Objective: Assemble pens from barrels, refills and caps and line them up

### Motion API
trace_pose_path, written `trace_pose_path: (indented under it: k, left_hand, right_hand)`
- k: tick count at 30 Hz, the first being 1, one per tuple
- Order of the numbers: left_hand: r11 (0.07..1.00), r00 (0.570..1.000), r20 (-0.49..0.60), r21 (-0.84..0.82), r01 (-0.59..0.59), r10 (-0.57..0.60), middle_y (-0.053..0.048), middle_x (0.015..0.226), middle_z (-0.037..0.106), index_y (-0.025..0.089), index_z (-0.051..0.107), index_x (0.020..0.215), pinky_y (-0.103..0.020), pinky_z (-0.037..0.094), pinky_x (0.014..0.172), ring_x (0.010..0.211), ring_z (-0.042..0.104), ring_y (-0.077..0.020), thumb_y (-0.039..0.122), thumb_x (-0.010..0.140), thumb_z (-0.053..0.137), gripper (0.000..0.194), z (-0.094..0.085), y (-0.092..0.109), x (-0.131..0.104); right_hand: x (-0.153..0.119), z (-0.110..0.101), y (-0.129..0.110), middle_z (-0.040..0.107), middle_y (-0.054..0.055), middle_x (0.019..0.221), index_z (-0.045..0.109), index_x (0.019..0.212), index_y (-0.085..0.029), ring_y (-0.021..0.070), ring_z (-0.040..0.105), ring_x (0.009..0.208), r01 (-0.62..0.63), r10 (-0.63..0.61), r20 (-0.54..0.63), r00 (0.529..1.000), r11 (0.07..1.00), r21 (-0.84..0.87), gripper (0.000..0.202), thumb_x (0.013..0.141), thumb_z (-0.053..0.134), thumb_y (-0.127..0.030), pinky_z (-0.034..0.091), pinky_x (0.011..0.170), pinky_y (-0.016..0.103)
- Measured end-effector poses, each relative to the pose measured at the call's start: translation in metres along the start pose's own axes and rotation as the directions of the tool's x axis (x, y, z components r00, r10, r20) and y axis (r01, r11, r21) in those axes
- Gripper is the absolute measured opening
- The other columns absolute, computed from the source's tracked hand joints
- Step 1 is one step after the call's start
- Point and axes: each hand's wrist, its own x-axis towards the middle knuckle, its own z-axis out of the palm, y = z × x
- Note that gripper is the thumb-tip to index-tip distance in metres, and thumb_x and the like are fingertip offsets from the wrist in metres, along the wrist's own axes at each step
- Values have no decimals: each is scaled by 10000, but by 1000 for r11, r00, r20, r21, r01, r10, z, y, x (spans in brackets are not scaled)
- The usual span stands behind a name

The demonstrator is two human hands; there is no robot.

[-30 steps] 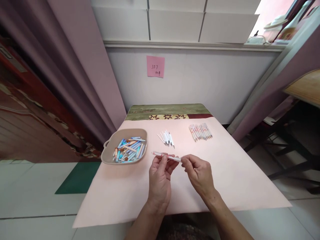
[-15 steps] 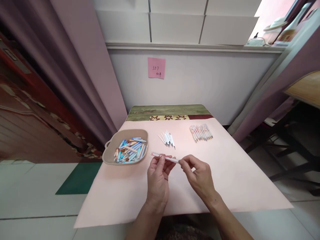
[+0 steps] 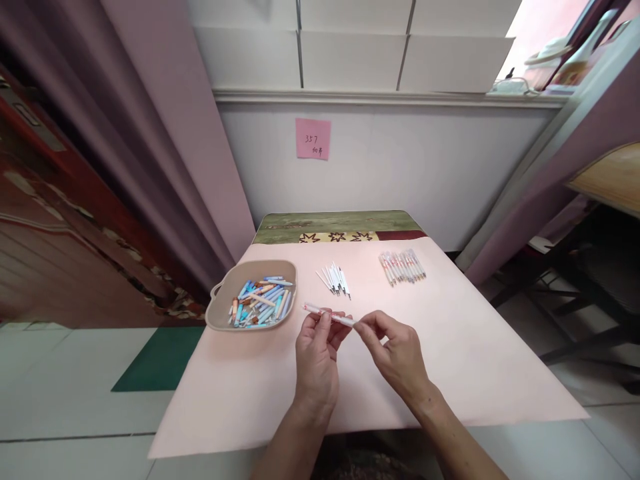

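Observation:
Over the near middle of the table, my left hand (image 3: 319, 347) is closed around a white pen (image 3: 315, 309) with reddish print, held nearly level. The thumb and fingers of my right hand (image 3: 393, 347) pinch the pen's right end; the tip itself is hidden by the fingers. Beyond my hands lie several thin white refills (image 3: 334, 279) with dark tips, loosely fanned out. Further right is a row of assembled-looking pens (image 3: 403, 267) with clear ends and similar print, lying side by side.
A beige basket (image 3: 214, 319) with a side handle stands at the left, holding many blue, orange and cream pen pieces. Pale pink paper (image 3: 450, 360) covers most of the table. A pink note (image 3: 313, 139) sticks to the wall behind. Dark chair legs (image 3: 585, 340) stand at right.
My right hand has shifted slightly left along the pen, closer to my left hand. The left hand keeps its hold; basket, refills and pen row stay put.

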Motion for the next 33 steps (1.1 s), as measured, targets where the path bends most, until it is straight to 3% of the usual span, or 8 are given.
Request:
trace_pose_path:
  k: [4, 8, 12, 18, 21, 25, 28, 33]
  left_hand:
    - [1000, 1000, -6, 7, 9, -9, -40, 791, 681, 156, 591, 847, -343, 528, 791, 777, 665, -171, 279, 767, 699, 183, 0, 0, 1]
    - [1000, 1000, -7, 11, 8, -8, -40, 786, 675, 153, 589, 845, -352, 528, 803, 784, 665, -175, 281, 759, 706, 194, 0, -2, 3]
    - [1000, 1000, -13, 20, 12, -11, -33, 796, 668, 154, 581, 858, -327, 533, 772, 779, 659, -164, 286, 757, 707, 209, -1, -3, 3]
    - [999, 1000, -21, 51, -4, 5, -29, 797, 655, 151, 576, 860, -324, 532, 780, 779, 645, -154, 306, 761, 700, 221, -5, -5, 6]
    - [992, 1000, -18, 127, -14, 16, -24, 803, 644, 154, 572, 853, -313, 534, 763, 749, 627, -138, 320, 771, 687, 218, -8, -8, 11]
    - [949, 997, 13, 306, -74, 73, -9, 784, 614, 160, 563, 843, -332, 538, 767, 734, 609, -138, 364, 794, 653, 229, -15, -19, 23]
    - [834, 990, 111, 536, -132, 86, -20, 809, 619, 164, 576, 916, -330, 537, 735, 725, 616, -152, 412, 825, 598, 266, -30, -30, 35]
    - [350, 949, 239, 888, -299, 205, -39, 824, 661, 186, 590, 1054, -341, 511, 685, 645, 606, -175, 433, 832, 565, 333, -71, -42, 52]
  right_hand:
    - [1, 1, 1, 648, -9, 697, 623, 948, -224, 133, 601, 608, 14, -14, -17, 1000, 1000, -1, 238, 847, 596, -437, 472, 600, 225]
    - [1, 2, 1, 641, -13, 683, 615, 796, -224, 119, 587, 592, 14, -14, 9, 1000, 1000, -10, 230, 900, 533, -412, 458, 596, 218]
    - [0, 3, 3, 644, -11, 718, 615, 955, -219, 130, 596, 615, 44, -44, -17, 999, 999, -11, 226, 845, 611, -416, 463, 601, 221]
    - [0, 5, 7, 652, -2, 740, 636, 829, -211, 120, 586, 639, 55, -56, -8, 998, 996, -66, 180, 891, 563, -364, 441, 614, 213]
    - [2, 7, 9, 662, 6, 821, 640, 920, -215, 127, 594, 695, 68, -68, 1, 998, 994, -90, 132, 850, 612, -322, 431, 629, 216]
    - [2, 15, 15, 645, -10, 749, 630, 804, -218, 120, 573, 641, 28, -16, 68, 998, 985, -169, 92, 845, 584, -286, 391, 590, 215]
    - [5, 19, 32, 642, -27, 704, 624, 751, -219, 112, 563, 595, -51, 86, 128, 988, 966, -254, 86, 814, 584, -260, 364, 570, 216]
    - [47, 9, 89, 682, -13, 705, 657, 723, -218, 136, 614, 672, -267, 310, 37, 950, 868, -418, 133, 808, 562, -254, 375, 614, 224]
